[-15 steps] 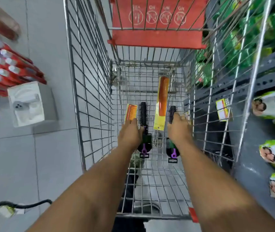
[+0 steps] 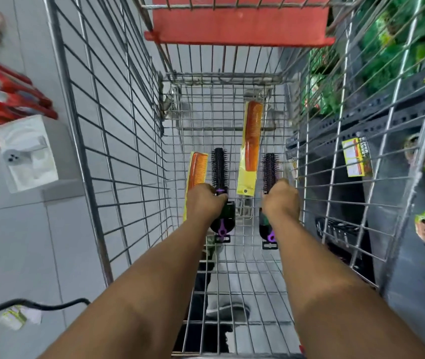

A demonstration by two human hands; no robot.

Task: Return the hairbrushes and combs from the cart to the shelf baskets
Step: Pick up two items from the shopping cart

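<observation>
A wire cart (image 2: 97, 141) fills the view from above, with a red flap (image 2: 240, 24) at its far end. On the cart floor lie four items side by side: from left, an orange comb (image 2: 197, 168) on a yellow card, a black round brush (image 2: 218, 168), a longer carded comb (image 2: 251, 143) reaching farther away, and a second brush (image 2: 269, 169) at the right.

Both bare arms reach down into the cart. The left hand (image 2: 205, 203) is curled around the left brush's handle; the right hand (image 2: 281, 200) is curled around the right brush's handle.

To do this step well, each grip probably needs to close fully on the handle, then lift straight up so bristles miss the wires and the card between them.

The fingers are hidden under the hands, so how firm either grip is cannot be told. No shelf baskets are clearly visible; the shelves at right are blurred.
</observation>
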